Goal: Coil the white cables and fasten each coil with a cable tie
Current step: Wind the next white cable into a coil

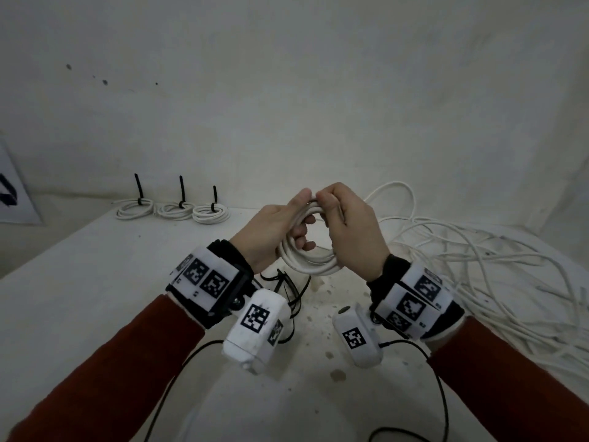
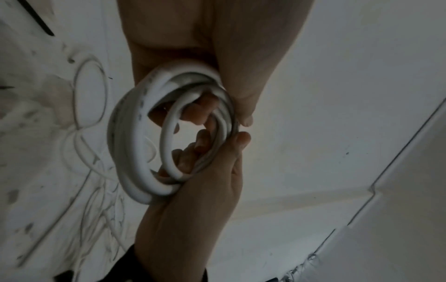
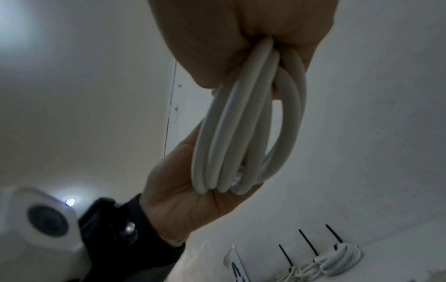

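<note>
A coil of white cable is held upright above the table between both hands. My left hand grips its left side, fingers hooked through the ring and thumb over the top. On the right side my right hand grips the coil, its fingertips pinching the top next to the left thumb. In the left wrist view the coil shows several loops, one smaller loop inside. The right wrist view shows the coil edge-on across the left palm. Loose black cable ties lie on the table below the hands.
Three tied coils with black tie tails sticking up sit in a row at the back left of the white table. A tangled heap of loose white cable covers the right side. A printed sign leans at the far left.
</note>
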Action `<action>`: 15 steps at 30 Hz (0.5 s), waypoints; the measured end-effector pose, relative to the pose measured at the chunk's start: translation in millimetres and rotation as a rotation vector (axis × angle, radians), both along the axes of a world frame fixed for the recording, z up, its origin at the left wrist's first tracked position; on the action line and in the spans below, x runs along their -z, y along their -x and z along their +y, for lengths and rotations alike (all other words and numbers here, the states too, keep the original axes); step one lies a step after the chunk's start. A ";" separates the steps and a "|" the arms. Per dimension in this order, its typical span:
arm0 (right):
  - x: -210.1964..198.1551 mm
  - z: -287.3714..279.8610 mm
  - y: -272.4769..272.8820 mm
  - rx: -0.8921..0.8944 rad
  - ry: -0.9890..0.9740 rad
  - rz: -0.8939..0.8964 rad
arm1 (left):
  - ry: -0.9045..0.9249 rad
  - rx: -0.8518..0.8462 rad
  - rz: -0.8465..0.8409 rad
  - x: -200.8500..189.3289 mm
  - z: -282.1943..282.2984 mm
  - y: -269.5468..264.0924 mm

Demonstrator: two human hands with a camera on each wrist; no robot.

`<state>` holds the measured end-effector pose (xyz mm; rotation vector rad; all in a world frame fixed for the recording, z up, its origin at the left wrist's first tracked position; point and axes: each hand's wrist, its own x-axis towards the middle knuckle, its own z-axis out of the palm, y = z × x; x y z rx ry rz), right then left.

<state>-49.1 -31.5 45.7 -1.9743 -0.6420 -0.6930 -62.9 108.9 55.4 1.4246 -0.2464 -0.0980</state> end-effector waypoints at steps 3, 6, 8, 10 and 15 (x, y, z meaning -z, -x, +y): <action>5.8 1.5 -4.9 -0.105 0.003 0.089 | -0.026 0.040 0.023 7.6 7.9 -4.4; 13.0 6.6 -10.4 -0.209 -0.027 0.190 | -0.061 0.027 0.046 11.5 15.5 -8.4; 19.0 11.3 -13.7 -0.252 -0.042 0.247 | -0.056 0.044 0.088 14.9 22.0 -10.4; 21.9 15.0 -17.0 -0.272 -0.008 0.321 | -0.052 0.058 0.118 21.5 29.4 -12.1; 27.8 23.3 -22.9 -0.073 0.249 0.540 | -0.160 -0.090 0.161 49.5 55.1 -19.0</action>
